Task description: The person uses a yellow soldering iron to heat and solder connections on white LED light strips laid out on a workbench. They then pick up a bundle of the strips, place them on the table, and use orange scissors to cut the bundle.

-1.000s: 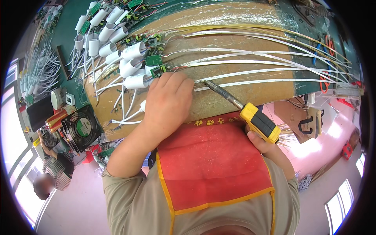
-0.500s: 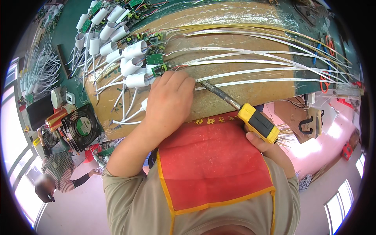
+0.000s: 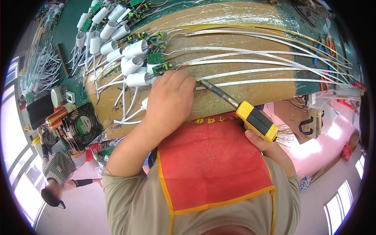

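Observation:
My left hand [image 3: 171, 98] is closed, its fingers curled down beside the end of a white LED strip [image 3: 250, 82]. What the fingertips pinch is hidden beneath the hand. My right hand [image 3: 256, 137] grips a yellow and black soldering iron [image 3: 256, 121], partly hidden behind its handle. The iron's dark metal tip reaches the strip's end, just right of my left fingers. Against the left knuckles sit a green circuit board [image 3: 159, 69] and a white cylindrical housing [image 3: 137, 80] with a white cable. More LED strips [image 3: 235, 61] fan out to the right, wired to other boards.
Several white housings [image 3: 107, 30] with boards crowd the back left of the brown work board [image 3: 250, 91]. A black fan [image 3: 81, 126] stands at the left edge. Orange-handled scissors [image 3: 325, 84] lie at right. Another person [image 3: 58, 168] bends over at lower left.
The soldering iron's handle has shifted slightly left and toward me, its tip staying by the strip's end. My left hand is nearly still. The other person's head and arm have moved.

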`<state>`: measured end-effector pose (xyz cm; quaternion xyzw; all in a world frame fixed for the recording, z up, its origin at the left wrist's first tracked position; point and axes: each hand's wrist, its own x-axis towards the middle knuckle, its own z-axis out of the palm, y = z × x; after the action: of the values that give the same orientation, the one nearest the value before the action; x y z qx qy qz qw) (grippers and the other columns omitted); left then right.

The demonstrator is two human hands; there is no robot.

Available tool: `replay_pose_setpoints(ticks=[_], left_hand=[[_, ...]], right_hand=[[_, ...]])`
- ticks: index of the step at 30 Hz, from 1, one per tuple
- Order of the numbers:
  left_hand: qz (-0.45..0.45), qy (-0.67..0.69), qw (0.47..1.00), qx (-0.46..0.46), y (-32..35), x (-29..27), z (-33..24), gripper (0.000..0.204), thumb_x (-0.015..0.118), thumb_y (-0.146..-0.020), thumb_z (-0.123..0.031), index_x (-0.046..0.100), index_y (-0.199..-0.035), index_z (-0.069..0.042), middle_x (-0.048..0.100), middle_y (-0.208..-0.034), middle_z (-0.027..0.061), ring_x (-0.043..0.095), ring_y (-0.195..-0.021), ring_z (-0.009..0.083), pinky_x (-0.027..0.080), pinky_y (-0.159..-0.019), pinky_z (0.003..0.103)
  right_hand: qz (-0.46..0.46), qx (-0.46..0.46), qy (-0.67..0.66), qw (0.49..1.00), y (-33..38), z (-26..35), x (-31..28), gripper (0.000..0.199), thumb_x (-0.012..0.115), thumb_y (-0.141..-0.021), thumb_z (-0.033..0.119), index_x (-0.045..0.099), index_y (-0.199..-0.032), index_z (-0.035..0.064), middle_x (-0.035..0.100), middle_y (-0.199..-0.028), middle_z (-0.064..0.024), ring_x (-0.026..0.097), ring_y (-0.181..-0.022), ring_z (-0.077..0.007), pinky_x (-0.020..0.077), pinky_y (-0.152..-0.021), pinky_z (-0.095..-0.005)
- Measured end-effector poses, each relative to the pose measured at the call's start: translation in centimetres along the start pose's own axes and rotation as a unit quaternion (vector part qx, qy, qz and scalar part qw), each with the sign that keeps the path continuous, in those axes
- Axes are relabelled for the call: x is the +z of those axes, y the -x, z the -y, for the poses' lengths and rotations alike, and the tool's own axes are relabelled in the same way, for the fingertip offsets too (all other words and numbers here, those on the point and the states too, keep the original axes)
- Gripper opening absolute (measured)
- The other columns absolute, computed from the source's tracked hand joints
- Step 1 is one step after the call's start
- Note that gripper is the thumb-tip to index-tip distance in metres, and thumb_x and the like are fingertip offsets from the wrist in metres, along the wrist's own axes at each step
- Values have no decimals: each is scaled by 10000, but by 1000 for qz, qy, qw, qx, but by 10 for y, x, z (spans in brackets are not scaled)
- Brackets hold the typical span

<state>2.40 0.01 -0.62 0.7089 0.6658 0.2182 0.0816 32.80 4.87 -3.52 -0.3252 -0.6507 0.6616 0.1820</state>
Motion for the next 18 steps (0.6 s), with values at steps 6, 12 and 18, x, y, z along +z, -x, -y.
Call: replay_pose_setpoints(ticks=[6, 12, 18], left_hand=[[2, 0, 1000, 0, 0, 0, 0, 178, 680, -774, 12, 654, -944, -34, 646, -977, 107, 624, -905, 312, 521, -797, 403], [-1, -3, 1000, 3, 3, 4, 2, 181, 652, -757, -32, 637, -937, -43, 626, -989, 98, 604, -921, 297, 499, -800, 406], [1, -2, 1000, 8, 3, 5, 3, 174, 637, -748, -52, 625, -922, -46, 614, -989, 93, 591, -922, 289, 486, -794, 408]], right_hand=[[19, 6, -11, 1000, -3, 1, -3, 368, 720, -818, 164, 642, -1124, -24, 650, -957, -142, 623, -824, -306, 484, -728, -364], [13, -43, 40, 998, 1, -8, -4, 389, 713, -827, 210, 640, -1126, -28, 649, -949, -152, 622, -805, -326, 487, -708, -382], [10, -12, 16, 1000, 1, -2, -2, 400, 720, -821, 207, 642, -1137, -26, 657, -971, -148, 625, -834, -312, 488, -740, -373]])
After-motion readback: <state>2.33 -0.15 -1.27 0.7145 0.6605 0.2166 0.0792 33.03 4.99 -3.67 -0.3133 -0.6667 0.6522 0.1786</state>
